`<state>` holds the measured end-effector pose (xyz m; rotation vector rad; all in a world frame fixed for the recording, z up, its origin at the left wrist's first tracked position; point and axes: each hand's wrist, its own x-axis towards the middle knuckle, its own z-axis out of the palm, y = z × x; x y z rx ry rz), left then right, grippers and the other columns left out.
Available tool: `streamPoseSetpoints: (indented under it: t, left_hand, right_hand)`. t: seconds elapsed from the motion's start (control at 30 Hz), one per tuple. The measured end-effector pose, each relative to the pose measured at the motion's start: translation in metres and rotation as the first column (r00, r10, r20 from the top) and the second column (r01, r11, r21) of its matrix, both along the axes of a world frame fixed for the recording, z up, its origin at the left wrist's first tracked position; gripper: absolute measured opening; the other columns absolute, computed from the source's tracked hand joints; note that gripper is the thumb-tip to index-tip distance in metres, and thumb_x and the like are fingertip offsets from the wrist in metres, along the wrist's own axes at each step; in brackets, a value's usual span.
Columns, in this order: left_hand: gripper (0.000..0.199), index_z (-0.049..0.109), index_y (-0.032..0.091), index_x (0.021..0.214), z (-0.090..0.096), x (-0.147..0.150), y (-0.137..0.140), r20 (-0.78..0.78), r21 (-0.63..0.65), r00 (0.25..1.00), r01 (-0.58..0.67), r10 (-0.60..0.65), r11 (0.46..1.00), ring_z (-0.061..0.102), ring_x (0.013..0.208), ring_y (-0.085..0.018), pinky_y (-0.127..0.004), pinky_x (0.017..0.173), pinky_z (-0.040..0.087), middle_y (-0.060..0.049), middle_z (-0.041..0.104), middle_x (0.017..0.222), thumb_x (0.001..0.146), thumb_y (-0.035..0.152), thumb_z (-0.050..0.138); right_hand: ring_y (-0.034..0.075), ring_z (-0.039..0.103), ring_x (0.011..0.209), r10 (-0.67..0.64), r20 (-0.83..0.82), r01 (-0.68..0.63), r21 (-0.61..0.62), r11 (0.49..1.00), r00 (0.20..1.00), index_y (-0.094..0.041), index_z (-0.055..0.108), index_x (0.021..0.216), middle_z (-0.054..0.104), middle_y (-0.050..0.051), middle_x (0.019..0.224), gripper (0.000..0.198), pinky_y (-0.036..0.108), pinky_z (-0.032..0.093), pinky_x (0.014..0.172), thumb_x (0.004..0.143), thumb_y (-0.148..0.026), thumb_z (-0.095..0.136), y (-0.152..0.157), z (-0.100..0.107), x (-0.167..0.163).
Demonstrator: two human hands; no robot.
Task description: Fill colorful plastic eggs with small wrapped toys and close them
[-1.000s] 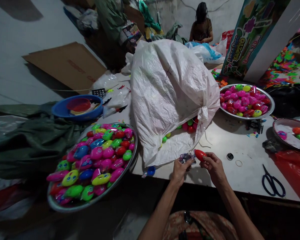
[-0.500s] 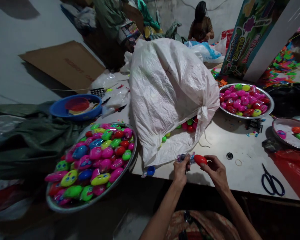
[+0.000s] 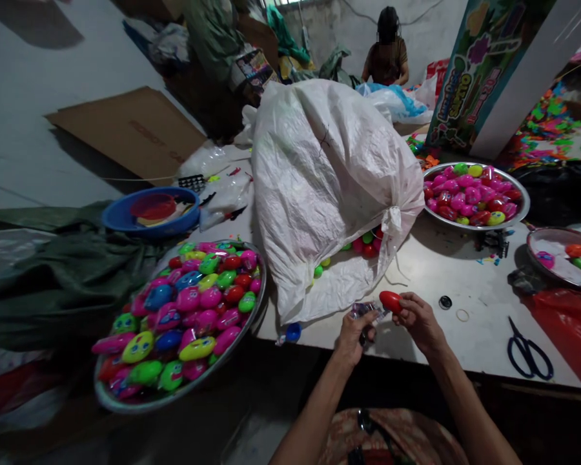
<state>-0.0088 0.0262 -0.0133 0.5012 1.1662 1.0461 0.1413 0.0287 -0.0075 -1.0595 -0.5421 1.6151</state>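
Note:
Between the fingertips of my right hand (image 3: 417, 318) is a red plastic egg (image 3: 390, 301), held above the front part of the white table (image 3: 416, 274). My left hand (image 3: 354, 336) is closed on a crinkled clear plastic wrapper (image 3: 366, 310) with coloured print. The wrapper's end lies close beside the egg; whether the two touch I cannot tell. Behind both hands bulges a big white woven sack (image 3: 329, 168). Through its mouth show several coloured eggs (image 3: 368, 247).
Left stands a metal basin (image 3: 107, 399) heaped with wrapped eggs; another basin (image 3: 523, 216) sits back right. Scissors (image 3: 527, 355) lie right, near a black ring (image 3: 445, 302). A blue cap (image 3: 293, 332) is at the front edge. A person (image 3: 388, 51) sits at the back.
My right hand has lifted the red egg slightly up and right, and turned it. The left hand with the wrapper has shifted a little. The view has tilted slightly.

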Motion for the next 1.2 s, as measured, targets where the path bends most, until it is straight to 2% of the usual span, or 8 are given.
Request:
streamPoseSetpoints:
  t: [0.17,0.27,0.47,0.6,0.77,0.97,1.1,1.2]
  left_hand:
    - [0.026,0.065,0.011,0.068,-0.004,-0.006,0.007,-0.152,0.025,0.986,0.076,-0.071,0.997,0.041,0.037,-0.005,-0.017,0.034,0.026,0.001,0.056,0.052,0.051,0.028,0.075]
    - [0.023,0.063,0.012,0.063,-0.01,-0.005,0.008,-0.208,0.029,0.973,0.105,-0.097,0.994,0.041,0.037,-0.005,-0.017,0.033,0.026,0.002,0.054,0.049,0.05,0.027,0.076]
    - [0.034,0.06,0.011,0.058,-0.013,-0.008,0.007,-0.172,0.009,0.985,-0.016,0.018,1.0,0.038,0.033,-0.003,-0.017,0.033,0.025,0.001,0.052,0.047,0.054,0.041,0.076]
    - [0.035,0.061,0.012,0.063,-0.011,-0.012,0.009,-0.082,0.013,0.997,-0.011,0.012,1.0,0.043,0.038,-0.005,-0.017,0.035,0.03,0.001,0.055,0.055,0.056,0.044,0.074]
    - [0.036,0.059,0.014,0.068,-0.012,-0.012,0.01,-0.017,-0.036,1.0,-0.013,0.013,0.999,0.045,0.039,-0.006,-0.017,0.034,0.03,0.004,0.052,0.055,0.056,0.044,0.074]
    - [0.038,0.057,0.014,0.065,-0.015,-0.006,0.007,-0.123,0.008,0.992,-0.002,0.003,1.0,0.046,0.04,-0.008,-0.018,0.035,0.029,0.002,0.052,0.053,0.061,0.05,0.068]
    - [0.037,0.058,0.014,0.056,-0.01,-0.002,0.005,-0.31,0.108,0.951,0.033,0.002,0.994,0.038,0.038,-0.005,-0.019,0.038,0.028,0.003,0.048,0.046,0.063,0.05,0.067]
    - [0.032,0.065,0.014,0.064,-0.005,-0.001,0.002,-0.347,0.185,0.938,0.095,-0.026,0.978,0.039,0.041,-0.006,-0.019,0.043,0.031,0.003,0.048,0.045,0.063,0.045,0.069]
  right_hand:
    - [0.012,0.055,0.048,0.172,0.303,-0.205,0.082,0.975,0.937,-0.016,0.058,0.075,0.062,-0.001,0.063,0.026,0.025,0.043,0.047,0.061,-0.033,0.073,0.003,0.013,0.009]
    - [0.012,0.055,0.049,0.214,0.35,-0.261,0.094,0.961,0.912,-0.015,0.06,0.078,0.063,0.0,0.064,0.026,0.025,0.044,0.048,0.062,-0.033,0.072,0.004,0.015,0.008]
    - [0.013,0.056,0.051,-0.018,0.349,-0.018,0.1,0.995,0.937,-0.017,0.059,0.082,0.061,-0.001,0.067,0.029,0.027,0.045,0.05,0.067,-0.039,0.069,-0.007,0.007,0.008]
    - [0.014,0.057,0.053,-0.025,0.372,-0.02,0.116,0.993,0.928,-0.018,0.059,0.085,0.063,0.001,0.075,0.031,0.027,0.045,0.05,0.066,-0.04,0.07,-0.018,0.006,0.009]
    - [0.015,0.058,0.055,-0.017,0.397,-0.04,0.134,0.99,0.917,-0.018,0.061,0.084,0.064,0.001,0.066,0.028,0.028,0.045,0.055,0.069,-0.04,0.069,-0.019,0.011,0.01]
    - [0.016,0.059,0.055,0.015,0.469,-0.086,0.131,0.988,0.883,-0.018,0.061,0.086,0.064,0.001,0.067,0.029,0.029,0.046,0.054,0.069,-0.041,0.069,-0.02,0.013,0.01]
    - [0.016,0.059,0.056,0.051,0.541,-0.124,0.099,0.987,0.839,-0.018,0.063,0.086,0.064,0.001,0.068,0.03,0.028,0.047,0.054,0.068,-0.042,0.069,-0.022,0.012,0.008]
    - [0.016,0.06,0.06,0.069,0.471,-0.127,0.091,0.988,0.879,-0.017,0.063,0.084,0.065,0.002,0.074,0.029,0.029,0.048,0.057,0.068,-0.042,0.069,-0.023,0.007,0.003]
